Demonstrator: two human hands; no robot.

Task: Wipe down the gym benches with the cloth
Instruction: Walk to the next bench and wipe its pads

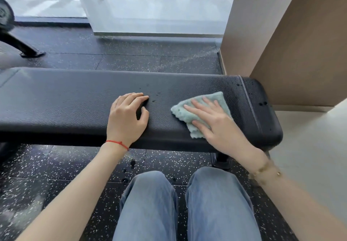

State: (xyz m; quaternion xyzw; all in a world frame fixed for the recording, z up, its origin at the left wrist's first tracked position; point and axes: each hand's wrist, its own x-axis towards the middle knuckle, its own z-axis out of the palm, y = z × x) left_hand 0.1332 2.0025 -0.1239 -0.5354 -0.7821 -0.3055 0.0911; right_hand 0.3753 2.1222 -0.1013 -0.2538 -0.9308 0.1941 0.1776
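A black padded gym bench (75, 100) runs across the view from the left edge to a rounded right end. A folded pale green cloth (216, 100) lies flat on the pad near that right end. My right hand (212, 122) presses down on the cloth with straight, spread fingers. To the left of the cloth, my left hand (127, 117) rests on the bare pad with its fingers loosely bent and nothing in it. Small dark droplets dot the pad between the hands and at the far right end.
A beige wall corner (293, 49) stands close behind the bench's right end. Frosted glass panels (155, 10) rise beyond the speckled black rubber floor (131, 53). A black machine leg (24, 47) sits at far left. My knees in blue jeans (184, 203) are below the bench.
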